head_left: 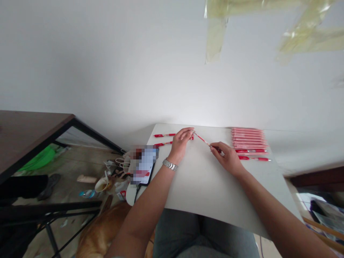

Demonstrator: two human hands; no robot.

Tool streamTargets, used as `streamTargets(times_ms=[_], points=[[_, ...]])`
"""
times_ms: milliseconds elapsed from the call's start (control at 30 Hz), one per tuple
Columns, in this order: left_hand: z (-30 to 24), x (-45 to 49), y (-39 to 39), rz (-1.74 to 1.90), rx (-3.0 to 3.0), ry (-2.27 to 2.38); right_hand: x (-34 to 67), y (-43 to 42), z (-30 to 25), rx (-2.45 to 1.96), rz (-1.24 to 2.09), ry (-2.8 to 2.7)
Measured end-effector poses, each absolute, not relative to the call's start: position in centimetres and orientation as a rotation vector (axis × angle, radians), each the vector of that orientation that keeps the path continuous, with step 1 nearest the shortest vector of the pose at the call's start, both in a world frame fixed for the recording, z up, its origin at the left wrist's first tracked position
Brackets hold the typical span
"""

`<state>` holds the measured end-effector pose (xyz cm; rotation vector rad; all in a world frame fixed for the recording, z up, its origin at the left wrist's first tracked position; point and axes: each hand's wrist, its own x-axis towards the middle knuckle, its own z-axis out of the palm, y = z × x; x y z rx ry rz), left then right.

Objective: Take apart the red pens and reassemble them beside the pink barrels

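Between my two hands runs a thin red pen refill (pixel 202 138), slanting down to the right above the white table. My left hand (pixel 182 141), with a metal watch on its wrist, pinches its upper left end. My right hand (pixel 226 157) is closed on its lower right end; the fingertips hide what else may be there. Two red pens, one farther back (pixel 161 135) and one nearer (pixel 163 144), lie partly behind my left hand. Beyond my right hand are a row of pale pink pen barrels (pixel 248 137) and red pens (pixel 254 158) lying side by side.
A phone (pixel 147 168) with a blurred screen and cable lies at the left of the white table (pixel 204 190). A wall stands behind. On the left are a dark table (pixel 32 132), floor clutter and a tan furry animal (pixel 103 229); at right, a wooden chair part (pixel 325 234).
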<state>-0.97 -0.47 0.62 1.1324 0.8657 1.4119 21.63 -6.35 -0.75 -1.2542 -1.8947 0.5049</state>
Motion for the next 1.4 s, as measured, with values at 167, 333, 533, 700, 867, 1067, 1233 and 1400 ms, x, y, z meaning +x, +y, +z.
streamTargets(times_ms=[167,333,533,700,867,1067,1233,1400], points=[[0.7,-1.0,-0.6,1.404,1.141,0.831,21.7,-6.3,-0.8,-1.237,0.519,-1.9],[0.8,-0.7,-0.9,1.365,1.149,0.834,21.7,-6.4,-0.7,-1.238,0.518,-1.904],[0.9,-0.6,-1.0,1.353,1.144,0.795,21.7,-6.4,-0.7,-1.252,0.507,-1.9],[0.8,-0.7,-0.8,1.386,1.102,0.785,21.7,-6.3,-0.9,-1.238,0.49,-1.901],[0.8,-0.7,-0.6,1.395,1.021,0.753,21.7,-6.2,-1.0,-1.234,0.48,-1.903],[0.7,-1.2,-0.1,1.487,0.984,0.819,21.6,-6.3,-0.8,-1.245,0.47,-1.889],[0.9,-2.6,0.0,1.572,1.552,1.248,21.6,-6.3,-0.8,-1.243,0.468,-1.877],[0.7,-2.9,-0.1,1.323,2.073,1.606,21.7,-6.3,-0.8,-1.244,0.474,-1.867]])
